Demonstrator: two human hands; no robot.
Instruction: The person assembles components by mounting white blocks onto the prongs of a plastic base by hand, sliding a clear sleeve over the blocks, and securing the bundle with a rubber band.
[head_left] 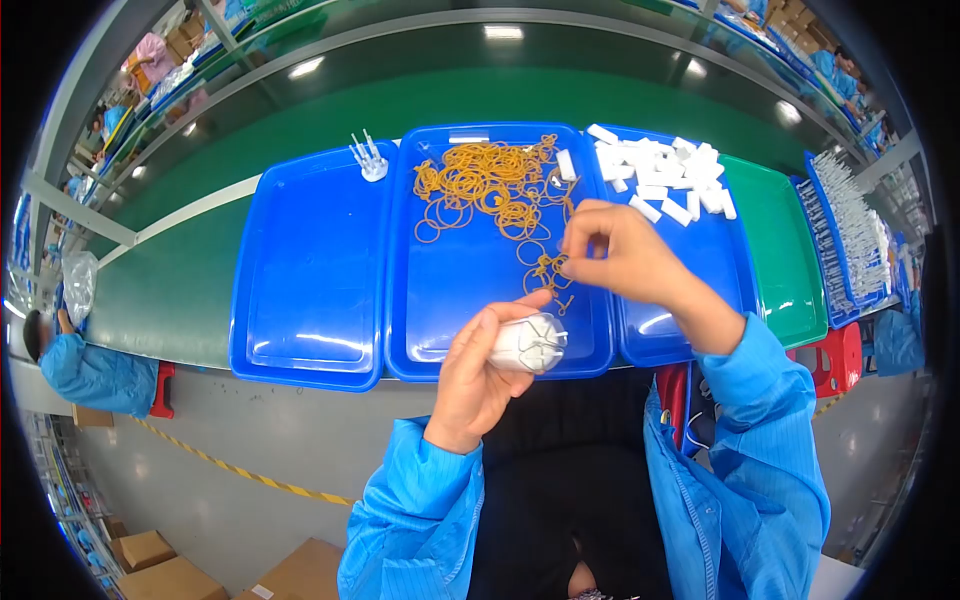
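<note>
My left hand (473,372) is closed around a white bundle of parts (528,343), roughly cylindrical, with its segmented end facing right and a few thin prongs at the rim. It is held over the near edge of the middle blue tray (450,330). Thumb and forefinger of my right hand (620,252) are pinched at a small clump of tan rubber bands (543,272), apparently gripping one; the fingers partly hide it. Farther back in this tray lies a large tangled pile of rubber bands (490,180), with a white block (566,165) beside it.
The left blue tray (310,270) holds a small pronged white bundle (371,160). White blocks (665,175) fill the back of the right blue tray (690,270). Farther right are a green tray (780,250) and a rack of thin pale parts (850,230). Another person (95,370) sits far left.
</note>
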